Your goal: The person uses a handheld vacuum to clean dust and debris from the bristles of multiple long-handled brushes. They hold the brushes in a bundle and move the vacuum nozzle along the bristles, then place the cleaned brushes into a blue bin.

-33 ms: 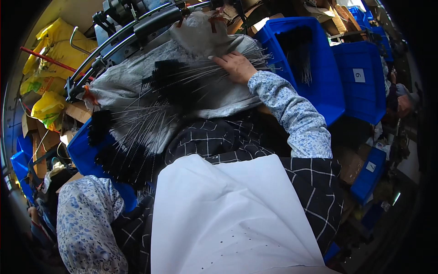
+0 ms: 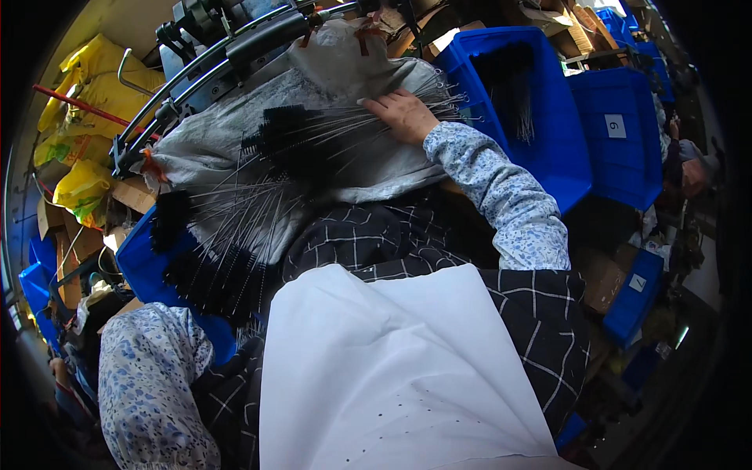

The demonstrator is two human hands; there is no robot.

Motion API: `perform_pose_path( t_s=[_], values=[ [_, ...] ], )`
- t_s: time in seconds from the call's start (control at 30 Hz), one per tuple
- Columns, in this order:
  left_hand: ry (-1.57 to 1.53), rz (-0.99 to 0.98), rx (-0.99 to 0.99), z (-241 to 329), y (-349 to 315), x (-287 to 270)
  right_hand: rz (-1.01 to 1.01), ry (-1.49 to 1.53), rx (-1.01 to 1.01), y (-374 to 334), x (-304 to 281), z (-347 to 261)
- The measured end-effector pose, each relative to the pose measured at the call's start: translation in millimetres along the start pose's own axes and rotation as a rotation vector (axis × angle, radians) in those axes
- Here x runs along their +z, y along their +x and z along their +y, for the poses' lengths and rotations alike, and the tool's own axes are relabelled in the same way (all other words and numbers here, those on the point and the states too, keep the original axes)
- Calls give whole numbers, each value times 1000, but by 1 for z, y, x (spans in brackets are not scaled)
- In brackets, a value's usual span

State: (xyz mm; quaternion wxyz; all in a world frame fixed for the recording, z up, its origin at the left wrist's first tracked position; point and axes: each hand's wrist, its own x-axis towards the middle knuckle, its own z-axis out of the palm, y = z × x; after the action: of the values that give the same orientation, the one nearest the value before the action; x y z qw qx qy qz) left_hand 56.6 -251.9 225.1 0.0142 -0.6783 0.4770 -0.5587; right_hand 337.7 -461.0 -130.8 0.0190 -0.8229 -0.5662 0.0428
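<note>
A pile of black-bristled wire brushes [image 2: 294, 141] lies on a grey-white woven sack, their thin metal stems running right to looped ends. My right hand [image 2: 406, 117] lies across these stems, palm down, its fingers stretched out over the wires. More of the same brushes [image 2: 223, 274] fan out at the left, bristles outward, over the edge of a blue bin [image 2: 145, 251]. My left arm shows only as a blue floral sleeve at the lower left; beyond the sleeve, the left hand is hidden.
A machine with a curved black rail [image 2: 235, 51] borders the sack at the far side. Deep blue bins [image 2: 564, 149] stand at the right, one holding more brushes. Yellow bags [image 2: 82, 184] and cardboard boxes crowd the left. White cloth [image 2: 376, 352] covers my front above black checked fabric.
</note>
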Motion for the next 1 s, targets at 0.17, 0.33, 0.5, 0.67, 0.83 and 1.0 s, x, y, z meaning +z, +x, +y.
perform_pose_path(
  t_s=[0.17,0.33,0.5,0.67,0.83,1.0],
  values=[
    [-89,17,-28,-6,-1,7,4,-100,81,-12,-7,-16],
    [-150,259,-220,-17,-41,10,78,118,168,-48,-6,-17],
    [-522,-42,-1390,5,-135,72,-3,368,393,-91,-40,-33],
    [-646,-968,-1494,63,-245,144,-198,576,481,-122,-44,-34],
    [-639,-1369,-1154,121,-279,171,-251,649,582,-151,-57,-26],
    [-572,-1215,-1309,127,-300,184,-263,806,793,-208,-80,-6]
  ],
)
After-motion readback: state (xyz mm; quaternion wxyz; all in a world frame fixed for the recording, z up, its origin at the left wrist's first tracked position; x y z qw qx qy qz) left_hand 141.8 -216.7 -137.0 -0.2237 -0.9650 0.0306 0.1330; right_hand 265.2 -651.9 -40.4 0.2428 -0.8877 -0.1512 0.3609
